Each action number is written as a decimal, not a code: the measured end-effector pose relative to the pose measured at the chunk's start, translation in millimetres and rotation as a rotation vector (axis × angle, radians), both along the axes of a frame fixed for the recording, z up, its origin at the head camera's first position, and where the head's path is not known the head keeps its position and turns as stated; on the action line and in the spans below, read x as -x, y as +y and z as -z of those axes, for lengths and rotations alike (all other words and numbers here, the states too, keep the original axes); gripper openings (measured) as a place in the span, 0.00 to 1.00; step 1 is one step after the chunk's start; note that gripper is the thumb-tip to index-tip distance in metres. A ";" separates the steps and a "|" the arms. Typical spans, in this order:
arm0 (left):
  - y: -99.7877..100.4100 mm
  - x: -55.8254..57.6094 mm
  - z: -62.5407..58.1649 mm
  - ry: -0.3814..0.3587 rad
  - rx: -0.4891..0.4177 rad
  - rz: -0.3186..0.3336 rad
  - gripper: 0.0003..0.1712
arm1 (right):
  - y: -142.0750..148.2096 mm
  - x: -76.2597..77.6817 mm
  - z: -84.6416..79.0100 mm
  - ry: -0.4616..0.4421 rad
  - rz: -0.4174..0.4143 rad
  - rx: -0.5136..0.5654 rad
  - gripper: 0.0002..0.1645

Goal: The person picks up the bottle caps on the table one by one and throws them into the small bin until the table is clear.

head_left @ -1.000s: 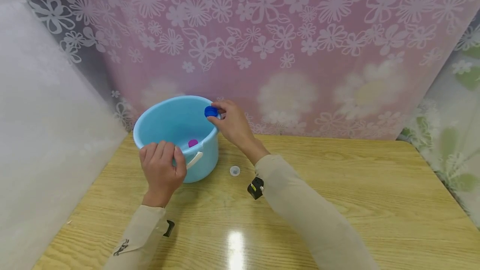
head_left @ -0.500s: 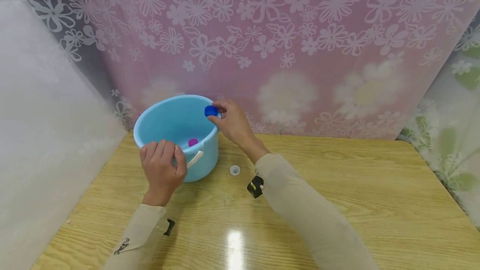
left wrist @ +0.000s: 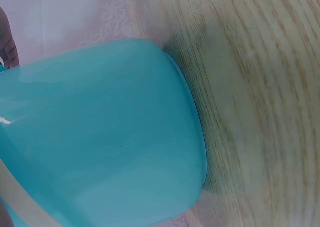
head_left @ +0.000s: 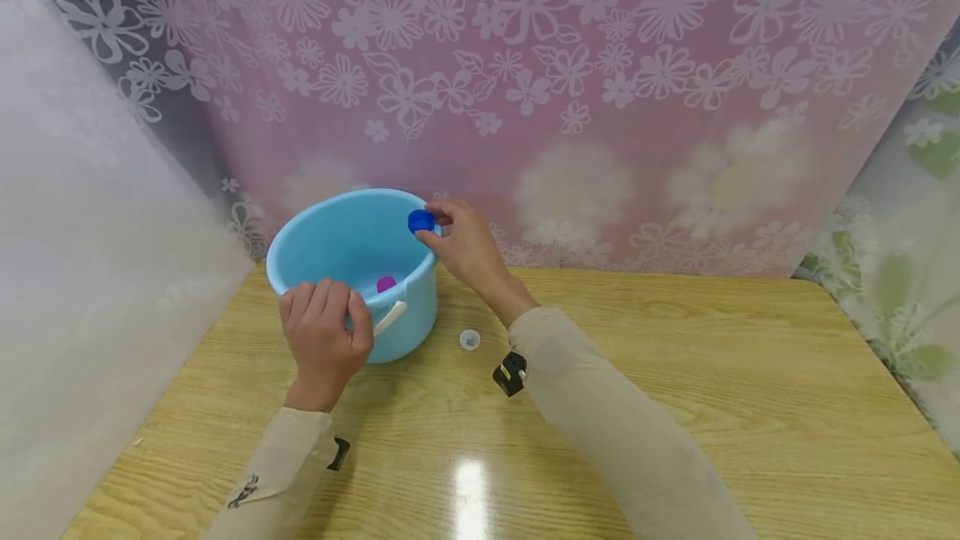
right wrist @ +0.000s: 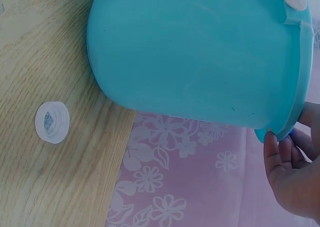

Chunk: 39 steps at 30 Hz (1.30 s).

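Note:
A light blue plastic bucket [head_left: 407, 336] stands upright on the table. My left hand [head_left: 324, 342] grips its near rim, with the fingers curled over the edge. Over the right side of the rim, my right hand [head_left: 468, 247] pinches a dark blue bottle cap [head_left: 422, 222] between thumb and fingers. From the right wrist view, that hand [right wrist: 296, 172] is close against the rim, and the blue cap is mostly hidden. Inside the bucket, a purple cap [head_left: 386, 284] lies on the bottom. The left wrist view is filled mainly by the bucket's outer wall [left wrist: 105, 132].
To the right of the bucket, a small white cap [head_left: 469, 340] lies on the wooden table [head_left: 660, 357]. The bucket's white handle [head_left: 390, 318] hangs at its near right side. Behind the table hangs a pink flowered curtain [head_left: 480, 165].
The blue cap has tipped slightly in my right fingers, showing more of its side. Both hands stay in place on the bucket.

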State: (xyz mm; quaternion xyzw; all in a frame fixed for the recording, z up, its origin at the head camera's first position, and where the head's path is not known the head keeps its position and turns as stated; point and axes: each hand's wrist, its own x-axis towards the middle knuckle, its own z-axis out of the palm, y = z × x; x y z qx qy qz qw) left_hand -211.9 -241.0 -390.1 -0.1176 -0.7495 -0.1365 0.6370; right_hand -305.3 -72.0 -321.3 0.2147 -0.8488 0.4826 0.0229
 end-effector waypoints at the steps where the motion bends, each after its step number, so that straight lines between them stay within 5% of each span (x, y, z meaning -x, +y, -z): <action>1: -0.1 0.0 0.0 0.000 -0.001 0.001 0.16 | -0.1 0.0 -0.1 0.001 0.001 0.000 0.26; 25: 1.7 -1.0 -4.5 0.022 -0.005 -0.002 0.16 | -0.6 -2.1 -3.1 0.013 0.000 -0.002 0.27; 39: 0.5 0.5 -0.8 0.017 -0.002 -0.001 0.16 | 5.7 -1.7 5.2 0.073 -0.072 0.072 0.26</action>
